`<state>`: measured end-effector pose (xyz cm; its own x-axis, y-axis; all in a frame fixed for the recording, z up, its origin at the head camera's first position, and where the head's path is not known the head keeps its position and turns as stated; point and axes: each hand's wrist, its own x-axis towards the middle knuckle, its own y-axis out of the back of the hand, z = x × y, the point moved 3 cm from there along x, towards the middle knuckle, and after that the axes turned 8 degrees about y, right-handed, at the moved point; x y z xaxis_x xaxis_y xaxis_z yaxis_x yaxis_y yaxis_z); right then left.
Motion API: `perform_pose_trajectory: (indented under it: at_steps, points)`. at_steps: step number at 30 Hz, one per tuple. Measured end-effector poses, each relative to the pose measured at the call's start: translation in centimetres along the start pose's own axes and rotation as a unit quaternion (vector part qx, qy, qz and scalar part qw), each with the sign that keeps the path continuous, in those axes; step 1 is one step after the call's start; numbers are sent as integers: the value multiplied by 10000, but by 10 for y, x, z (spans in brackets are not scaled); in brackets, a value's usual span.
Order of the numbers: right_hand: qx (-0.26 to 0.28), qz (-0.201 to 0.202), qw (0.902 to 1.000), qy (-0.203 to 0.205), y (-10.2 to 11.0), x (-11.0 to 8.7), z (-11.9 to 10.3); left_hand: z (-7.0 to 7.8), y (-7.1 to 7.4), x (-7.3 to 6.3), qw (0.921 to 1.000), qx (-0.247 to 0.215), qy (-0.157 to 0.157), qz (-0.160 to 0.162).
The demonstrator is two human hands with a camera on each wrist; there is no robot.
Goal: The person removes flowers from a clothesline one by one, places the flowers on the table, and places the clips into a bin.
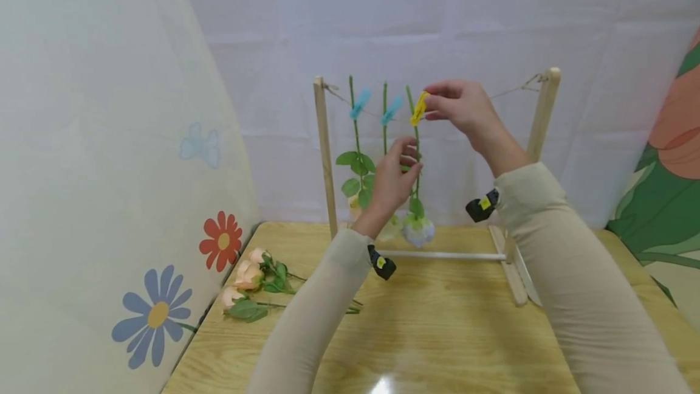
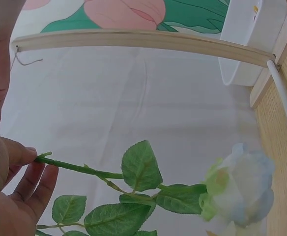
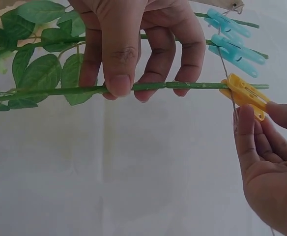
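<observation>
My left hand (image 1: pixel 391 178) pinches the green stem (image 3: pixel 153 86) of an artificial flower that hangs head down. Its pale white-blue bloom (image 2: pixel 242 184) is lowest, just above the table in the head view. Higher up, my right hand (image 1: pixel 462 105) pinches a yellow clothespin (image 3: pixel 246 96) between thumb and fingers. The clothespin's jaws sit at the stem and the thin string, close to the stem's cut end. To the left, two blue clothespins (image 1: pixel 360 104) hold two more upside-down stems on the string; my left hand partly hides the middle flower.
A wooden frame (image 1: pixel 322 157) carries the string between its posts, with a white rod (image 1: pixel 443 255) low across it. Several peach roses (image 1: pixel 248 275) lie on the table (image 1: pixel 426 333) at left. Behind the right post stands a white container (image 2: pixel 232 64). A white cloth hangs behind.
</observation>
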<state>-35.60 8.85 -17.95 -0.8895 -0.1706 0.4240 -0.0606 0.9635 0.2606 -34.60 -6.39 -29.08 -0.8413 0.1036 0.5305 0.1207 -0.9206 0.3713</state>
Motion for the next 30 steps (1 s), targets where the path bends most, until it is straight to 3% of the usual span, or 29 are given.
perform_pose_trajectory:
  at_steps: [9,13,20,25,30]
  points:
    - [315,345,9989,16,-4,-1,-1,4,3,-2,9999,95,45,17]
    - [396,651,9968,224,-4,-1,0,6,5,-3,9999,109,9,16]
    - [968,1266,9858,530,3,-1,-3,8,6,-3,10000,86,-28,16]
    - [1245,1319,9813,645,6,-3,-5,9,5,-4,9999,97,-47,0]
    - [1651,1124,9772,714,8,-6,-4,10,8,-6,9999,73,-84,48]
